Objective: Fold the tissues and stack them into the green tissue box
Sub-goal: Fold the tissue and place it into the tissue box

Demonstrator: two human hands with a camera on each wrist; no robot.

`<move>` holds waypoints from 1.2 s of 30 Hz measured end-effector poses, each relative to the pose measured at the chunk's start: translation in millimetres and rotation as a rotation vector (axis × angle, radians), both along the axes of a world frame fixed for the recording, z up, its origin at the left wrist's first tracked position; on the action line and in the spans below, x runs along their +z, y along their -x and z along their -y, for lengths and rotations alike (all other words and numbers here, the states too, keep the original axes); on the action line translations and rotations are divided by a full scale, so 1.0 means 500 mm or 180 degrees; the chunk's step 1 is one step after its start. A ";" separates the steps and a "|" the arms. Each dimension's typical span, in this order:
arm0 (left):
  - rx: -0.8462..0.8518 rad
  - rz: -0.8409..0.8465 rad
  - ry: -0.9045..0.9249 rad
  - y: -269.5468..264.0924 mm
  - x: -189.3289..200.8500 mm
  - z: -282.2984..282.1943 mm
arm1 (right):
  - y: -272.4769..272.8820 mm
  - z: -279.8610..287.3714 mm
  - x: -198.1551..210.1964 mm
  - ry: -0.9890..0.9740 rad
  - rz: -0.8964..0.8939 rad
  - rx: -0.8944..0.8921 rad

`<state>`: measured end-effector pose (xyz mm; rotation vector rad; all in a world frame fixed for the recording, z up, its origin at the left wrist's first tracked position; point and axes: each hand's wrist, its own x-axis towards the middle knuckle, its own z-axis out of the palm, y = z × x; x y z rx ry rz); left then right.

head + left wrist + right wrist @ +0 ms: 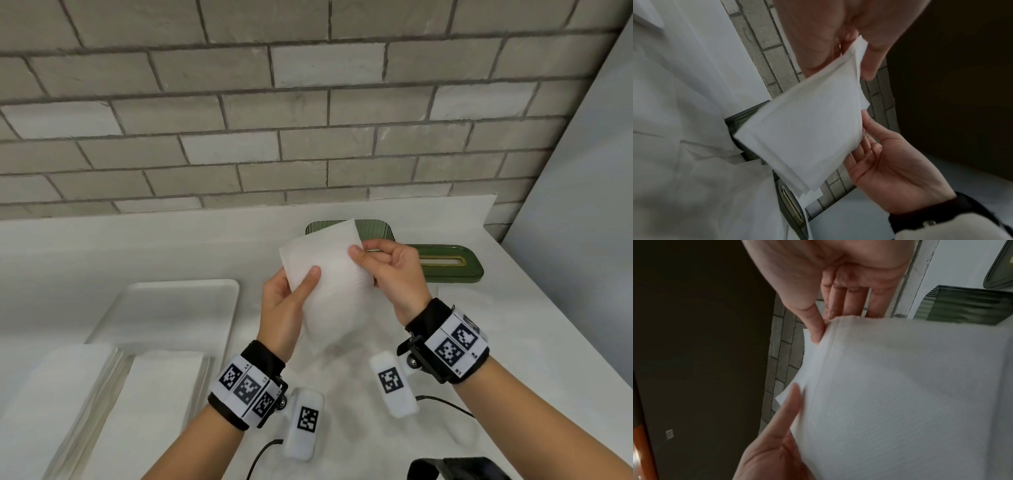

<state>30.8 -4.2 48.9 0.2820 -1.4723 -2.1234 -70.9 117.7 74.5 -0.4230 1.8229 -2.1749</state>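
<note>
A: Noted: tissue (325, 270) held up in the air over the counter (102, 246), both hands on it. Left hand (286, 301) at 7 o'clock of the sheet, thumb flat on the front, fingers curled behind, so it pinches the lower left edge. Right hand (390, 270) at 3 o'clock, thumb and forefinger nipping the right edge.

B: And the box (371, 228)?

A: Green, open, at 12 o'clock behind the tissue, partly hidden by it. Its lid (445, 263) lies just beside it, at 3 o'clock of the hands. Unfolded stacks (113, 394) sit at 8 o'clock, with a tray (191, 291) behind them.

B: Fold finished?

A: Part way, I judge. In the left wrist view the layers do not meet; one corner pokes out past the others.

B: So what makes it good?

A: Square the edges before creasing. Slide the right pinch along until the layers line up, keep the left grip light so the paper does not crumple, then press the crease and lower it flat into the box.
</note>
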 end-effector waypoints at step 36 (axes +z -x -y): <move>0.0734 0.0292 0.1174 -0.034 -0.048 0.093 | 0.153 -0.044 -0.094 -0.4240 -0.3655 0.2614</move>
